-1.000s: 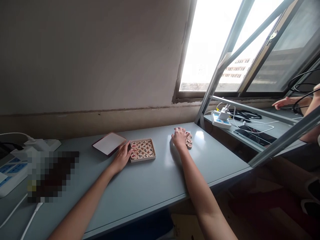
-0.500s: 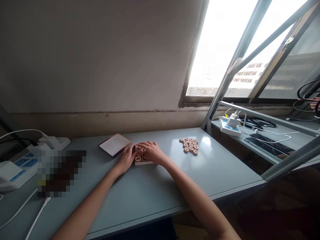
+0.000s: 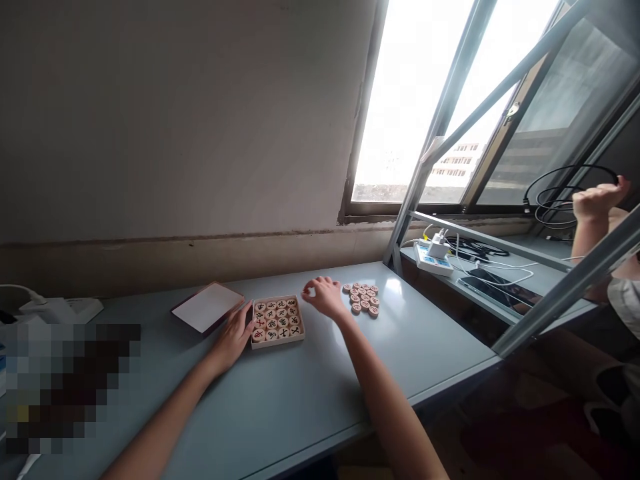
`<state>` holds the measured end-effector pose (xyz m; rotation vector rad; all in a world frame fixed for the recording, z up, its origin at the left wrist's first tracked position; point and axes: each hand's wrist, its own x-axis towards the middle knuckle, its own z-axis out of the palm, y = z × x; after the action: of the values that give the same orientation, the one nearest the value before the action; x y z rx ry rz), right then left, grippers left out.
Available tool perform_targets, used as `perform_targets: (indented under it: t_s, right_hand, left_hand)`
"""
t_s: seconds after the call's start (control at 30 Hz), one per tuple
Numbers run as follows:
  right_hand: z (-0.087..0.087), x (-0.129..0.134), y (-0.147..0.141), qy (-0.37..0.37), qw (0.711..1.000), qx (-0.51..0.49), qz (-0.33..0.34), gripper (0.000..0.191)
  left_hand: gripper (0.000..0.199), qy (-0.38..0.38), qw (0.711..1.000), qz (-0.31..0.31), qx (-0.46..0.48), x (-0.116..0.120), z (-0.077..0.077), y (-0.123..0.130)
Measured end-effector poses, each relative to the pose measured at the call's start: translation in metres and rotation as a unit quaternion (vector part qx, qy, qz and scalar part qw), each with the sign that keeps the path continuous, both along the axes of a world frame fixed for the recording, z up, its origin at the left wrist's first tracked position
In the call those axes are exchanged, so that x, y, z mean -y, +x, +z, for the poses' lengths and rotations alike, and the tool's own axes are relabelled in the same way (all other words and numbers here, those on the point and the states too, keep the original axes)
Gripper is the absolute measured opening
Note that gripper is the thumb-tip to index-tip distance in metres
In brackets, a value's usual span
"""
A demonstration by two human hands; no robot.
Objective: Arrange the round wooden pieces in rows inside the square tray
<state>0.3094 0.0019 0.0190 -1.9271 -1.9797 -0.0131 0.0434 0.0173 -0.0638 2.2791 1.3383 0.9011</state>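
Note:
A shallow white box [image 3: 278, 342] sits on the grey table, filled with rows of round pieces [image 3: 271, 324] bearing red or black characters. My left hand [image 3: 231, 339] is closed around its left edge, where a dark strip shows beside the fingers. To the right of the box, my right hand [image 3: 324, 297] hovers over the table with thumb and forefinger curled together. Anything between those fingertips is too small to make out. Farther right, a cluster of several loose round pieces [image 3: 364, 298] lies flat, near my right wrist.
A white-lined lid [image 3: 209, 307] rests behind my left hand. Power strips stand at far left and on the neighbouring desk [image 3: 434, 259], beyond a metal frame [image 3: 493, 250]. There, another person's raised hand [image 3: 597, 200] is near looped black cable [image 3: 550, 193].
My right hand has lifted off the box and moved right, uncovering the pieces inside. My left hand remains at the box's left edge. The view has turned right, showing more of the other person.

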Motion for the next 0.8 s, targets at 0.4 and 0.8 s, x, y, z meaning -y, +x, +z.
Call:
perform_targets:
  t_s: [0.4, 0.8]
  right_hand:
    - [-0.004, 0.002, 0.055, 0.022, 0.990, 0.025, -0.140, 0.031]
    - [-0.017, 0.023, -0.075, 0.019, 0.915, -0.126, 0.382, 0.032]
  left_hand:
    - [0.056, -0.030, 1.000, -0.001, -0.008, 0.003, 0.007, 0.000]
    - [0.054, 0.002, 1.000, -0.022, 0.005, 0.000, 0.002, -0.003]
